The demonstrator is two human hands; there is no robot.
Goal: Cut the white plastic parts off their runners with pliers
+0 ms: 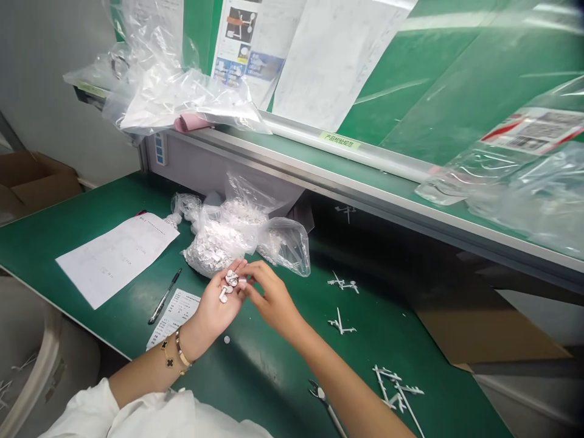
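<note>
My left hand (219, 311) is turned palm up and cups several small white plastic parts (224, 293). Over its fingertips, my right hand (274, 297) pinches one small white plastic part (242, 280) between thumb and fingers. Just behind both hands sits a clear plastic bag (212, 243) full of similar small white pieces. On the table below the hands lies a tiny white disc (227, 339). Beside my right forearm are side cutters (320, 394), partly hidden by the arm.
White plastic sprues (399, 389) lie on the green table (269, 371) at right. A pen (165, 296), a printed slip (176, 313) and a paper sheet (118, 258) are at left. A shelf (292, 143) with plastic bags (168, 91) overhangs the back. A bin (50, 359) stands at lower left.
</note>
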